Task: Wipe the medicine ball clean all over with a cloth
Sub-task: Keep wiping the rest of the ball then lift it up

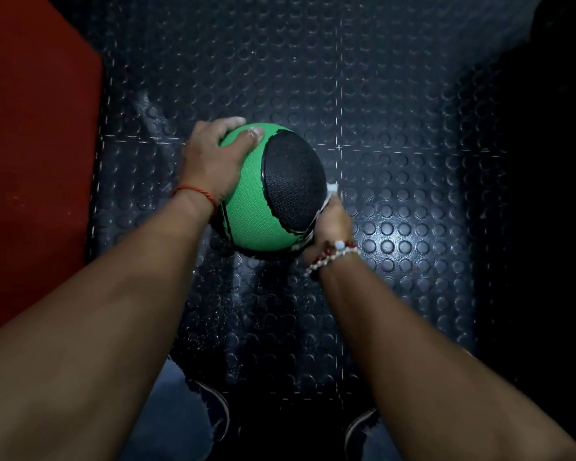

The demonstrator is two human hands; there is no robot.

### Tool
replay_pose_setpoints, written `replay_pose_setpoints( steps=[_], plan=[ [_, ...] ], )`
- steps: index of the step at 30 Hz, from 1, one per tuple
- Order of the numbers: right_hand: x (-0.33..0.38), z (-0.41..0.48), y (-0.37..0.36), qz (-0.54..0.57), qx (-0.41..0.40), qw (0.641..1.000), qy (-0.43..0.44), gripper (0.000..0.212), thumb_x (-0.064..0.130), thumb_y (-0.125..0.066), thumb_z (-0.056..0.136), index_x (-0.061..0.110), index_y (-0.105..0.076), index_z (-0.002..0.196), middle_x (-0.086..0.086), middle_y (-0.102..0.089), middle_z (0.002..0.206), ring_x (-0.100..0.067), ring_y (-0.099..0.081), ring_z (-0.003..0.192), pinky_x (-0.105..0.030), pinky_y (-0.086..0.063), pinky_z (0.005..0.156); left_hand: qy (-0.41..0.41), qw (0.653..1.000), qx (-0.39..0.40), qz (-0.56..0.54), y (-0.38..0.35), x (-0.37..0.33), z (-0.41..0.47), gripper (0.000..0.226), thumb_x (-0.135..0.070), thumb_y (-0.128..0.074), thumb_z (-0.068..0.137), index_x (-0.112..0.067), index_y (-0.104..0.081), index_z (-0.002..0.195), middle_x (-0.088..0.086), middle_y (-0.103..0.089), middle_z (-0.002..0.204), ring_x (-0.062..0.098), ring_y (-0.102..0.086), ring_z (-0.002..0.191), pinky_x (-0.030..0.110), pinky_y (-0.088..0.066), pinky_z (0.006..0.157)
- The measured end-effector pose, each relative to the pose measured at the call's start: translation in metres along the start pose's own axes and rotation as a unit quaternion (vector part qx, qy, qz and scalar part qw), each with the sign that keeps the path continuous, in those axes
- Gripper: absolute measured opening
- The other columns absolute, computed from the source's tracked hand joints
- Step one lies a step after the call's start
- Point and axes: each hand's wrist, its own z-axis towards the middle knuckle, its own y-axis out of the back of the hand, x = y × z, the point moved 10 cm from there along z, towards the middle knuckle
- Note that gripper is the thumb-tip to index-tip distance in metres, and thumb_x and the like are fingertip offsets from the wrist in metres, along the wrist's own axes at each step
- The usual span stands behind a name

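Note:
A green medicine ball [251,207] with a black textured panel on its upper right is held above the floor between both hands. My left hand [213,158] grips its upper left side, thumb lying across the green top. My right hand [330,227] presses against the ball's lower right side, holding a white cloth [331,189]. Only a small edge of the cloth shows, above and beside the fingers; the remainder is hidden between hand and ball.
Dark rubber floor tiles [396,144] with round studs lie below the ball. A red mat or pad [37,161] runs along the left. My shoes [218,410] show at the bottom. The right side is in deep shadow.

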Motion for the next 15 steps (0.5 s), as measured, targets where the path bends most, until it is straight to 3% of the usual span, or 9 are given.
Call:
replay_pose_setpoints(
  steps=[1, 3, 5, 6, 9, 12, 14, 15],
  plan=[
    [-0.006, -0.008, 0.0, 0.038, -0.018, 0.999, -0.004, 0.035, 0.035, -0.041, 0.1, 0.01, -0.064, 0.106, -0.002, -0.064, 0.11, -0.019, -0.059, 0.096, -0.021, -0.054, 0.075, 0.0, 1.0, 0.001, 0.003, -0.001, 0.0, 0.001, 0.04, -0.045, -0.067, 0.09, -0.024, -0.067, 0.124, -0.002, -0.05, 0.121, 0.009, -0.05, 0.113, 0.005, -0.033, 0.084],
    [-0.001, -0.021, -0.002, 0.055, -0.057, 0.995, 0.059, 0.03, 0.036, -0.04, 0.1, 0.019, -0.063, 0.094, -0.003, -0.065, 0.098, -0.021, -0.06, 0.087, -0.031, -0.054, 0.076, 0.002, 1.0, 0.002, 0.012, -0.002, 0.001, 0.003, 0.042, -0.05, -0.066, 0.089, -0.026, -0.067, 0.125, -0.004, -0.05, 0.12, 0.01, -0.051, 0.114, 0.016, -0.035, 0.093],
    [0.025, -0.041, -0.008, 0.012, -0.072, 0.982, 0.176, 0.033, 0.035, -0.036, 0.101, 0.022, -0.059, 0.121, -0.004, -0.059, 0.111, -0.017, -0.056, 0.089, -0.025, -0.047, 0.069, 0.002, 1.0, -0.002, 0.019, -0.001, 0.001, 0.004, 0.044, -0.052, -0.065, 0.089, -0.027, -0.067, 0.125, -0.005, -0.049, 0.119, 0.011, -0.051, 0.115, 0.022, -0.035, 0.097],
    [0.038, -0.05, -0.014, -0.037, -0.066, 0.968, 0.237, 0.039, 0.035, -0.035, 0.102, 0.022, -0.051, 0.135, -0.004, -0.053, 0.124, -0.015, -0.053, 0.094, -0.022, -0.043, 0.072, 0.002, 1.0, -0.003, 0.022, 0.0, 0.001, 0.004, 0.045, -0.052, -0.064, 0.089, -0.027, -0.066, 0.126, -0.005, -0.049, 0.119, 0.011, -0.05, 0.115, 0.021, -0.034, 0.096],
    [0.076, -0.063, -0.031, -0.194, -0.037, 0.908, 0.369, 0.042, 0.038, -0.034, 0.101, 0.029, -0.046, 0.14, 0.002, -0.043, 0.136, -0.011, -0.049, 0.106, -0.023, -0.035, 0.087, -0.001, 1.0, -0.003, 0.027, 0.0, 0.001, 0.003, 0.044, -0.051, -0.064, 0.09, -0.027, -0.066, 0.127, -0.005, -0.048, 0.12, 0.009, -0.048, 0.114, 0.02, -0.032, 0.095],
    [0.095, -0.033, -0.033, -0.253, -0.011, 0.899, 0.356, 0.037, 0.031, -0.033, 0.101, 0.022, -0.062, 0.121, 0.0, -0.058, 0.119, -0.011, -0.049, 0.097, -0.022, -0.036, 0.081, -0.004, 1.0, 0.003, 0.02, -0.004, 0.0, 0.001, 0.045, -0.052, -0.064, 0.09, -0.027, -0.065, 0.127, -0.004, -0.047, 0.119, 0.012, -0.049, 0.119, 0.023, -0.034, 0.097],
    [0.088, 0.001, -0.02, -0.235, -0.009, 0.932, 0.277, 0.036, 0.028, -0.033, 0.101, 0.015, -0.065, 0.092, -0.001, -0.062, 0.095, -0.022, -0.054, 0.095, -0.026, -0.044, 0.076, -0.006, 1.0, 0.007, 0.027, -0.007, 0.0, 0.001, 0.048, -0.055, -0.064, 0.087, -0.028, -0.066, 0.126, -0.004, -0.047, 0.117, 0.017, -0.05, 0.121, 0.029, -0.038, 0.102],
    [0.077, 0.007, -0.013, -0.198, -0.012, 0.952, 0.233, 0.037, 0.03, -0.033, 0.101, 0.014, -0.064, 0.088, -0.002, -0.062, 0.094, -0.024, -0.056, 0.098, -0.031, -0.047, 0.083, -0.007, 1.0, 0.008, 0.029, -0.008, -0.001, 0.002, 0.051, -0.058, -0.063, 0.084, -0.029, -0.066, 0.125, -0.004, -0.048, 0.116, 0.019, -0.051, 0.122, 0.033, -0.039, 0.104]
  ],
)
